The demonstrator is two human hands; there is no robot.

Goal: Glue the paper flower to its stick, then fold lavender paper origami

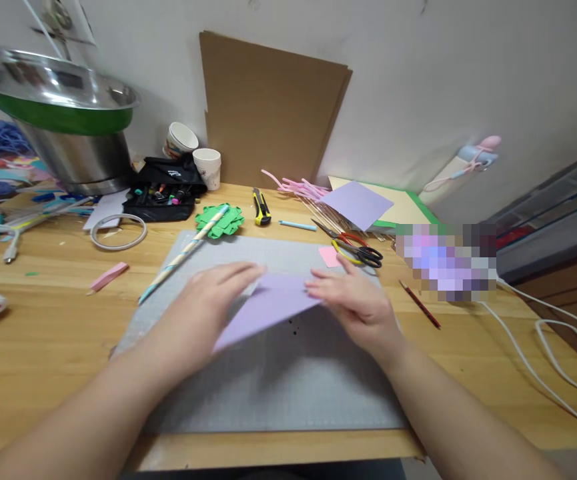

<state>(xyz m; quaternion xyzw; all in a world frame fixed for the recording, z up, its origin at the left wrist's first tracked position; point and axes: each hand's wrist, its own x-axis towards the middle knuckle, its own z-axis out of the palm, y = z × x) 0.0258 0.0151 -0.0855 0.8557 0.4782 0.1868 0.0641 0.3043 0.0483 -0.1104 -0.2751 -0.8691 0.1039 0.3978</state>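
Observation:
A sheet of light purple paper [273, 303] is tilted over the grey cutting mat [278, 393], with a soft shadow below it. My left hand [218, 290] grips its left side, fingers reaching over the top and the thumb hidden. At the right end my right hand [355, 300] has its fingertips on the paper's edge, with one finger raised. Both hands are slightly blurred. A small pink paper square [329, 257] lies on the mat just beyond my right hand. Near it are black-handled scissors [363, 253] and a yellow-handled tool [343, 257].
Behind the mat lie a green paper piece [221, 220], a striped paper stick [183, 253], a utility knife [261, 208] and a blue pencil [297, 226]. Another purple sheet [358, 203] rests at the back right. A dark pencil [419, 304] and white cables [523, 383] are rightward.

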